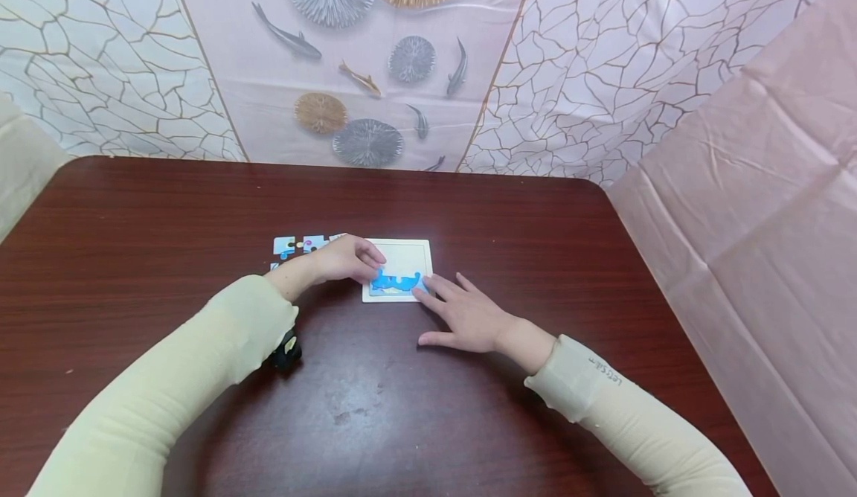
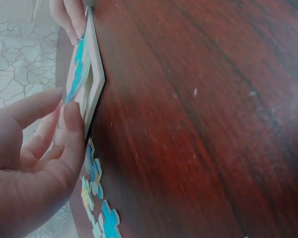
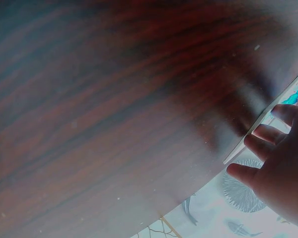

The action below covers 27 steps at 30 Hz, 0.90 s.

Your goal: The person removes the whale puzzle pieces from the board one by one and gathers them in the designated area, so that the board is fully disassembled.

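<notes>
A square white puzzle tray (image 1: 396,253) lies on the table, with a strip of blue puzzle pieces (image 1: 395,283) along its near side. My left hand (image 1: 344,259) is at the strip's left end, pinching it between thumb and fingers. In the left wrist view, a gap shows between part of the strip (image 2: 77,69) and the tray's rim (image 2: 98,82). My right hand (image 1: 469,315) lies palm down with its fingers spread, fingertips touching the strip's right end and the tray's right edge. The left hand's fingers partly hide the strip's left end.
Several loose puzzle pieces (image 1: 284,245) lie left of the tray, partly hidden behind the left hand and forearm. The dark reddish-brown table (image 1: 535,244) ends at a patterned cloth backdrop (image 1: 375,80). A black object (image 1: 288,352) is by the left sleeve.
</notes>
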Each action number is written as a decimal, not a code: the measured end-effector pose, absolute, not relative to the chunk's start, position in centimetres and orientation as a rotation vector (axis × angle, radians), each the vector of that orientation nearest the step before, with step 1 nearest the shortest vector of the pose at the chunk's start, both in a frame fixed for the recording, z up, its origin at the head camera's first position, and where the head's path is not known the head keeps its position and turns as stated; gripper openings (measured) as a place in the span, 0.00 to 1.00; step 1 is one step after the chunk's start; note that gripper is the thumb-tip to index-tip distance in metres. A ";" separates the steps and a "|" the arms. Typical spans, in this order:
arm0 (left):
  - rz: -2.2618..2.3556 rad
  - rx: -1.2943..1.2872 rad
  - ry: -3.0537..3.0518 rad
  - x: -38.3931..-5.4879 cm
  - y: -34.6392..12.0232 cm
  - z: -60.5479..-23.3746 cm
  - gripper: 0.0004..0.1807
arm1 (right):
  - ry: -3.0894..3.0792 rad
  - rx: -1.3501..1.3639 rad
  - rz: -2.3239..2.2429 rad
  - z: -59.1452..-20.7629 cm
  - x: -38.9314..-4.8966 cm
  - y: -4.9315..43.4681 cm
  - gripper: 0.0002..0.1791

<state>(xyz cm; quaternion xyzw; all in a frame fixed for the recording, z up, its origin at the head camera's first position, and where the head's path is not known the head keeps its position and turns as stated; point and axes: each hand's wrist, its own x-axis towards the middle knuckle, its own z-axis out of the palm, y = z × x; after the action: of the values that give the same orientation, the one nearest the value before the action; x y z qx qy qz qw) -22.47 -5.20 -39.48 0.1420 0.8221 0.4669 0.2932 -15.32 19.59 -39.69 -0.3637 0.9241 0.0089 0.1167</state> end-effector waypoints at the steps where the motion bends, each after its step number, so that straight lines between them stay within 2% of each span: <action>1: 1.235 0.378 2.188 -22.4 -5.2 -39.4 0.18 | 2.707 -1.066 0.027 -39.7 -15.3 19.6 0.44; 15: 1.087 0.486 2.307 -22.5 -4.6 -39.1 0.12 | 2.710 -1.052 0.022 -39.6 -15.4 19.5 0.45; 27: 1.005 0.492 2.330 -22.7 -4.1 -38.6 0.12 | 2.726 -1.091 0.052 -39.2 -15.6 19.2 0.43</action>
<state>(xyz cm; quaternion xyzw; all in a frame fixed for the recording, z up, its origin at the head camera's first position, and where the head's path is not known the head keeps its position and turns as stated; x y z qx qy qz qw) -22.69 -4.13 -38.63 0.1831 0.8667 0.3740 0.2746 -15.64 19.22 -39.21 -0.3694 0.9234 0.0176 0.1024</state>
